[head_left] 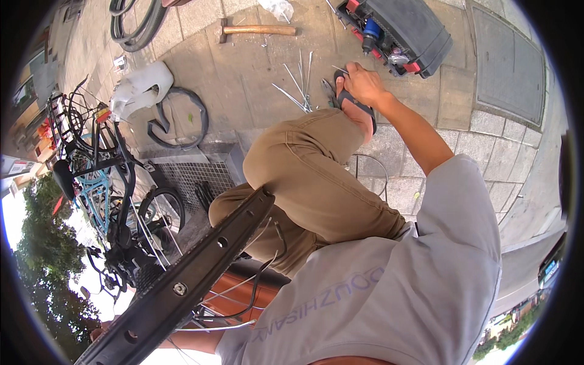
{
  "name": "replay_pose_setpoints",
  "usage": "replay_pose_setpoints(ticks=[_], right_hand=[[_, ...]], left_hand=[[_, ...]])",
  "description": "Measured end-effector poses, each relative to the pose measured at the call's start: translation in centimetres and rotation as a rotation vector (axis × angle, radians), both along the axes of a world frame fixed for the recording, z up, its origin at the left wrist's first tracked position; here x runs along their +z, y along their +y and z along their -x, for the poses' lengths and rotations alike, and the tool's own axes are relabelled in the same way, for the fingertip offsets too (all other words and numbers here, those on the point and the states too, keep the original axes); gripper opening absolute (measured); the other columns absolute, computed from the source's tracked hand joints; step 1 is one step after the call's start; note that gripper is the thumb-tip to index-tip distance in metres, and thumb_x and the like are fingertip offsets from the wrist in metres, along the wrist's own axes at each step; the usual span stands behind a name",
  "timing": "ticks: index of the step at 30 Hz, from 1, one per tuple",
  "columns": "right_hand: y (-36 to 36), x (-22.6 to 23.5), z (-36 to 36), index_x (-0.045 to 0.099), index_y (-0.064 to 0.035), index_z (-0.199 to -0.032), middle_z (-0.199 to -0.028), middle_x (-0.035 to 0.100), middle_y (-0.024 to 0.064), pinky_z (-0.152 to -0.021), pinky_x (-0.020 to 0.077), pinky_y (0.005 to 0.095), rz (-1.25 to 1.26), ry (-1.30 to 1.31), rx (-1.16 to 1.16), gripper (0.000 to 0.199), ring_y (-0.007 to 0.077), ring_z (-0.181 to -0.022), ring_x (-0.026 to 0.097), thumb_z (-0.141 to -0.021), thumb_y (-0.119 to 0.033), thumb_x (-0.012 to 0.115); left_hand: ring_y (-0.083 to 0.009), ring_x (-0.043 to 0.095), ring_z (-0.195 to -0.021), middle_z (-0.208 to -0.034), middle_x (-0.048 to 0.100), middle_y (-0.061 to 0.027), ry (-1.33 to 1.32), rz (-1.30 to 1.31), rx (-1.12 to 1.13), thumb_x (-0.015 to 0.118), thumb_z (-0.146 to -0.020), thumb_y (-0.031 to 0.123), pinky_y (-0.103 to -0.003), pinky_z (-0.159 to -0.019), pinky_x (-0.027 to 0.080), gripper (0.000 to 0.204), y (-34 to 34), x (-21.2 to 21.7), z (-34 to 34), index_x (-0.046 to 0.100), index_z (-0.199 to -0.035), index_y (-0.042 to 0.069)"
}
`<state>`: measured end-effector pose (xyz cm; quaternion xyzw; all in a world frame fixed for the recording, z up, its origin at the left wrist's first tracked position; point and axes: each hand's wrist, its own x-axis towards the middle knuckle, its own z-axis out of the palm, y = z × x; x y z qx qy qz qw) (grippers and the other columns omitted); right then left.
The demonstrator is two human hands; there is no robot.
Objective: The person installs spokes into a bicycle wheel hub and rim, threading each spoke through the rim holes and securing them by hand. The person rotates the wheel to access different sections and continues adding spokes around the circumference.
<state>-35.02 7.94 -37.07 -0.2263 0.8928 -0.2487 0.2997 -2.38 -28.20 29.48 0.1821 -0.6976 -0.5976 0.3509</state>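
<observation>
I've got matt metal on this rim, shiny metal spokes, smooth wooden hammer handle, dull cloth trousers!

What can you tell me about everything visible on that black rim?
The black rim slants from the lower left up to the person's knee, only a stretch of it in view. It looks like satin-finished metal, pierced by a row of spaced holes, one with a bright fitting in it. Silvery spokes stick out beneath. The left hand shows beside its lower end, partly hidden; whether the knee touches it is unclear.
</observation>
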Motion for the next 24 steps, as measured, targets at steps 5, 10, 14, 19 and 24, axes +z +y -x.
replay_pose_setpoints(ticks=[5, 10, 14, 19, 24], right_hand=[[-8.3, -7.0, -1.8, 0.068, -0.0027, -0.116, -0.11, 0.073, 0.0179, -0.083, 0.0589, 0.0472, 0.105, 0.093, 0.54, 0.028, 0.0386, -0.096, 0.073, -0.094, -0.015, 0.058], [-12.3, -9.5, -4.3, 0.074, -0.0006, -0.107, -0.103, 0.076, 0.0181, -0.083, 0.0605, 0.045, 0.043, 0.071, 0.686, 0.023, 0.0361, -0.098, 0.074, -0.088, -0.008, 0.062], [-13.2, -9.0, -4.7, 0.074, 0.0014, -0.106, -0.103, 0.075, 0.0206, -0.082, 0.0611, 0.0457, 0.018, 0.048, 0.628, 0.024, 0.0369, -0.097, 0.075, -0.087, -0.006, 0.063], [-12.9, -8.3, -3.5, 0.072, 0.002, -0.103, -0.103, 0.074, 0.0201, -0.08, 0.0608, 0.0458, 0.005, 0.076, 0.749, 0.021, 0.0375, -0.094, 0.075, -0.087, -0.009, 0.063], [-12.3, -5.2, -3.0, 0.073, 0.0009, -0.099, -0.103, 0.074, 0.0218, -0.089, 0.0573, 0.0495, 0.139, -0.004, 0.34, 0.03, 0.0379, -0.101, 0.072, -0.089, -0.025, 0.062]], left_hand=[[-0.0096, 0.024, -0.055, -0.061, 0.029, 0.0047, -0.076, -0.138, -0.122, 0.047, -0.109, 0.027, -0.025, -0.061, 0.034, 0.035, 0.8, 1.2, 0.2, 0.048, -0.075, 0.016], [-0.0098, 0.027, -0.055, -0.061, 0.029, 0.0038, -0.101, -0.047, -0.051, 0.048, -0.108, 0.025, -0.025, -0.06, 0.035, 0.034, 0.0, 2.7, -1.6, 0.047, -0.075, 0.014], [-0.0092, 0.026, -0.055, -0.063, 0.03, 0.0031, -0.13, 0.156, 0.078, 0.047, -0.108, 0.023, -0.024, -0.057, 0.032, 0.028, 1.3, 1.5, -0.2, 0.051, -0.083, 0.011], [-0.0085, 0.026, -0.055, -0.064, 0.031, 0.0021, -0.13, 0.329, 0.168, 0.047, -0.109, 0.021, -0.024, -0.055, 0.029, 0.023, 2.0, 0.1, 1.0, 0.056, -0.092, 0.007], [-0.0078, 0.025, -0.055, -0.066, 0.032, 0.0012, -0.063, 0.44, 0.17, 0.046, -0.11, 0.018, -0.024, -0.052, 0.026, 0.023, 2.4, -1.7, 2.3, 0.061, -0.101, 0.003]])
